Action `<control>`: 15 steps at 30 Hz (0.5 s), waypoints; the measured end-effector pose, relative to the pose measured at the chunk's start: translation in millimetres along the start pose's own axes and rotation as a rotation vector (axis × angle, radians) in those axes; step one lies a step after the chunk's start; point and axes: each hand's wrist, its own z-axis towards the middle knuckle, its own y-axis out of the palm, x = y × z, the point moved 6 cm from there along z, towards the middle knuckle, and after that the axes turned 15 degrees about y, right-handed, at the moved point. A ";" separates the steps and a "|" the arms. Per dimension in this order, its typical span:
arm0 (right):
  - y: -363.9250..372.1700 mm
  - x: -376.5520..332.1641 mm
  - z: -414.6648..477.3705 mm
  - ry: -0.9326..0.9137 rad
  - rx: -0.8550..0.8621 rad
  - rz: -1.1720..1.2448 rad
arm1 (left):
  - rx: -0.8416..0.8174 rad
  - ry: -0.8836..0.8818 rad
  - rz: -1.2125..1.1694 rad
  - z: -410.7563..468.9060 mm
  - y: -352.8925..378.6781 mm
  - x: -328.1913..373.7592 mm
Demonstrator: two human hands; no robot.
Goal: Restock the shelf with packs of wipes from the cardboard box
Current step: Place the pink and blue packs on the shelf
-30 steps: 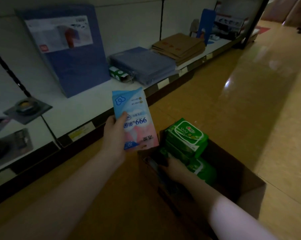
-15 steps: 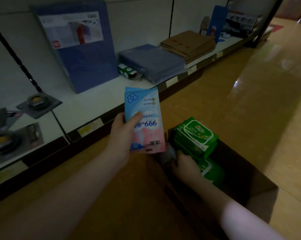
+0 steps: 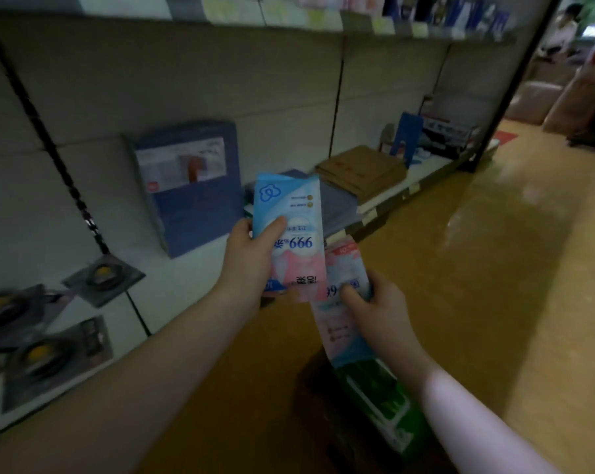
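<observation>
now the left hand [image 3: 251, 265] grips an upright blue-and-pink wipes pack [image 3: 289, 213], thumb curled across its front, in the air before the low shelf [image 3: 193, 268]. the right hand [image 3: 378, 309] pinches a second pack [image 3: 345, 268], partly tucked behind the first. green wipes packs [image 3: 381, 405] lie in the dim cardboard box [image 3: 314, 405] below.

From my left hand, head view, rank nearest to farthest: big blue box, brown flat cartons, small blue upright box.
1. Big blue box, at the back of the shelf, left of the left hand.
2. Brown flat cartons, farther right on the shelf.
3. Small blue upright box, beyond the cartons.
</observation>
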 end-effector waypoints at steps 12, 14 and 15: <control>59.2 -179.0 -15.3 -0.264 -0.021 0.099 | 0.004 0.285 0.005 59.7 -65.6 157.2; 69.8 -205.1 -20.1 -0.309 -0.047 0.122 | 0.012 0.325 0.014 63.8 -76.8 181.6; 80.3 -220.6 -23.0 -0.328 -0.069 0.138 | 0.025 0.352 0.026 66.8 -88.2 196.1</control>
